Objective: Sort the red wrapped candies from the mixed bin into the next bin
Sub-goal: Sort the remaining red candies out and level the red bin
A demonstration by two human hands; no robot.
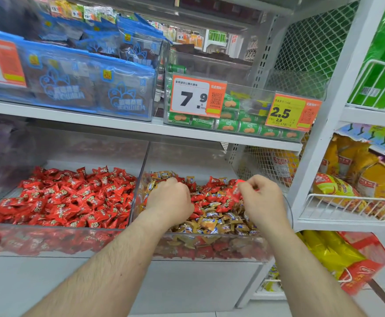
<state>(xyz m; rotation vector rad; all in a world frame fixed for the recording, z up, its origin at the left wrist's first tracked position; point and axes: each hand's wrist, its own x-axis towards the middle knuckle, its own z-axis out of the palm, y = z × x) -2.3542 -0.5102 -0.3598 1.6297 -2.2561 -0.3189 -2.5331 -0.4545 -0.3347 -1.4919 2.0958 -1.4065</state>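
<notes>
Setting: shop shelving with two clear acrylic bins side by side on the lower shelf, green biscuit packs [226,128] and price tags on the shelf above
Mixed bin [209,245]: on the right, red and gold wrapped candies jumbled together, gold ones thick along the near edge, reds more toward the far middle
Red bin [49,239]: on the left, next to the mixed one across a shared clear divider [139,179], filled with red candies only
Right hand [263,202]: over the right part of the mixed bin, fingertips pinched on a red wrapped candy [236,191] held up just above the pile
Left hand [169,200]: knuckles up, fingers curled down into the mixed pile near the divider; whether it has hold of anything I cannot tell, the fingers are hidden
Key relation: the held candy must travel left, across the left hand and over the divider; the left hand is much the nearer to the red bin
Judgement: passing behind or above the left wrist looks needed to avoid a bump
</notes>
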